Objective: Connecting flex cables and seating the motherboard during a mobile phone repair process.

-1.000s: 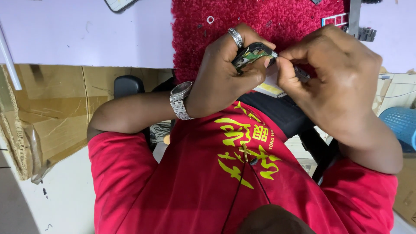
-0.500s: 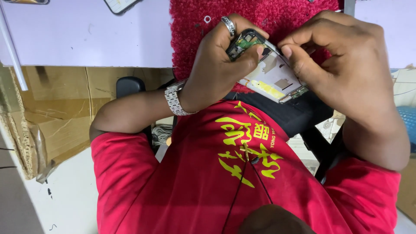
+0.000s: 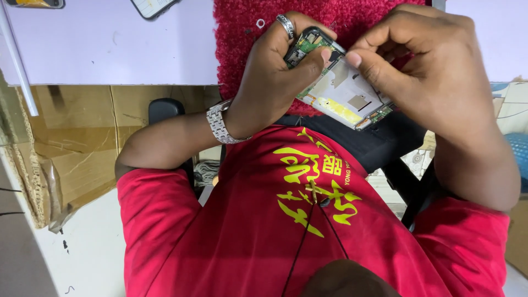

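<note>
Head view, looking down at own torso and hands.

Left hand (image 3: pixel 278 71): wraps the top end of an opened smartphone (image 3: pixel 338 88), back cover off. Fingers curled around the far edge, thumb pressed on the circuit board near the camera end. Silver ring (image 3: pixel 285 25) on one finger, metal-link wristwatch (image 3: pixel 221 122) on the wrist.

Right hand (image 3: pixel 426 71): fingers bunched, thumb and forefinger tips pressed together right at the phone's upper right edge, touching the silver shield plate. Whether anything small sits between the tips, cannot tell.

Phone: held in the air between both hands, tilted, just above the near edge of a red fluffy mat (image 3: pixel 247 33) and over the person's lap. Internals face up: green board at the top, silver metal plate in the middle, yellow strip along the lower side, another bit of green board at the bottom corner.

Around it: mat lies on a pale lilac table (image 3: pixel 110 49). A small ring-shaped part (image 3: pixel 260 23) rests on the mat near the left hand. Another phone (image 3: pixel 154 6) lies at the top edge of the table, partly cut off, well apart from the hands. White rod (image 3: pixel 16 60) runs along the table's left side. Brown cardboard (image 3: pixel 71 143) below the table edge. Person wears a red shirt (image 3: pixel 247 236) with yellow print.
</note>
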